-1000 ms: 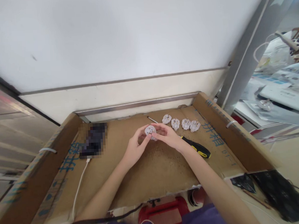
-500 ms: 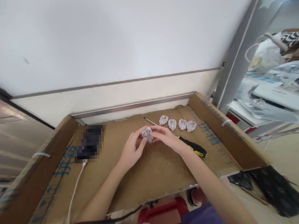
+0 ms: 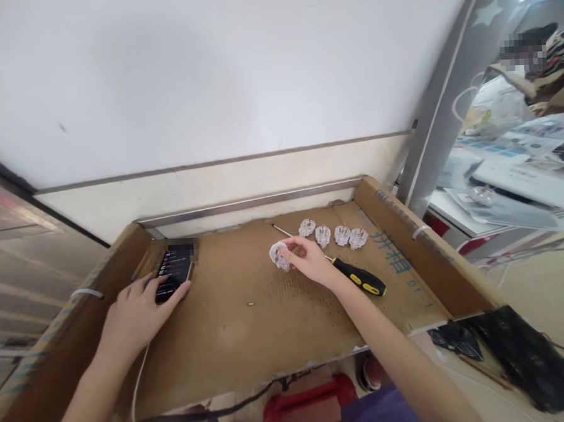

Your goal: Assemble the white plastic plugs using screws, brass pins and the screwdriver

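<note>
Pinched in my right hand (image 3: pixel 307 260) is a clear plastic power plug (image 3: pixel 278 255), held just above the cardboard. My left hand (image 3: pixel 138 306) has its fingers spread over the lower part of a dark phone (image 3: pixel 176 267), at the left side. The thumb lies along the phone's right edge, and a white cable runs from under the hand. Beyond my right hand, several similar clear plugs (image 3: pixel 342 234) stand in a row, pins up. A black and yellow screwdriver (image 3: pixel 361 277) lies partly under my right hand and wrist, its tip pointing to the back.
The cardboard tray (image 3: pixel 232 346) has raised walls at left and right. A small metal bit (image 3: pixel 251 304) lies near its middle. A dark cable (image 3: pixel 198 418) runs below the front edge. Black packaging (image 3: pixel 520 349) is at the lower right, and a cluttered table (image 3: pixel 511 167) stands beyond.
My left hand has let go of the plug and moved left onto the phone, whose screen now shows lit content. My right hand keeps the plug. The small metal bit has come into view.
</note>
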`<state>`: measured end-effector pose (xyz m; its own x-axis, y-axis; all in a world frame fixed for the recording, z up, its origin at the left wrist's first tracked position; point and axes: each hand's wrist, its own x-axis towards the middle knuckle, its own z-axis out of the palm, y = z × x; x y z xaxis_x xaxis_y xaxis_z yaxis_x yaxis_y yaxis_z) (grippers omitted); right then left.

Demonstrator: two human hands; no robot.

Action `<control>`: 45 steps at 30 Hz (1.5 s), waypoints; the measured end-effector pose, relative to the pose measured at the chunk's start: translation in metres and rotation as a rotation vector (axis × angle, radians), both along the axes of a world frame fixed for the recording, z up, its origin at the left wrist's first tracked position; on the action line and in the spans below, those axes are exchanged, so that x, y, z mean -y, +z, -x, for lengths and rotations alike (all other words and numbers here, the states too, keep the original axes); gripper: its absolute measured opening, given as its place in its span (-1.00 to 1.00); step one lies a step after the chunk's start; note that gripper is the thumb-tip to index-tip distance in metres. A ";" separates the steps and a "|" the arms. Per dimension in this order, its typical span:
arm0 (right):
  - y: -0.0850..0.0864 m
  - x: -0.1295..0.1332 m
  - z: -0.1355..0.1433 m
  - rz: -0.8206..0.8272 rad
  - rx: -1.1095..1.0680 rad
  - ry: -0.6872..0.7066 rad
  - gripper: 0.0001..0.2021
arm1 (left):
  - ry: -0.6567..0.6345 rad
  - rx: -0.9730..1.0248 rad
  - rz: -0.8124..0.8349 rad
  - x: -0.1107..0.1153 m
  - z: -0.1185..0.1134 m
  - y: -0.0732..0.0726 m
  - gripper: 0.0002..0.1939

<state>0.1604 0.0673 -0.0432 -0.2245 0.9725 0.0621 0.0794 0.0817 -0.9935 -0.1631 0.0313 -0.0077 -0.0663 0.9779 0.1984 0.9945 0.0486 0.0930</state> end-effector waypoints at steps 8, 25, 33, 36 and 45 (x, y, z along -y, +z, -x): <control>0.002 0.002 -0.001 -0.028 0.083 -0.033 -0.73 | 0.098 -0.083 -0.058 -0.007 -0.018 0.003 -0.38; 0.001 0.002 -0.001 -0.046 0.085 -0.035 -0.72 | 0.065 -0.011 0.029 -0.025 -0.007 -0.001 -0.32; 0.002 0.003 -0.002 -0.039 0.083 -0.029 -0.73 | 0.105 0.044 0.098 -0.031 0.004 -0.010 -0.33; 0.000 0.002 -0.002 -0.035 0.071 -0.025 -0.71 | 0.089 0.048 0.040 -0.028 0.002 -0.007 -0.33; 0.002 0.001 -0.001 -0.036 0.048 -0.029 -0.74 | 0.105 0.017 -0.147 0.035 0.010 -0.010 -0.41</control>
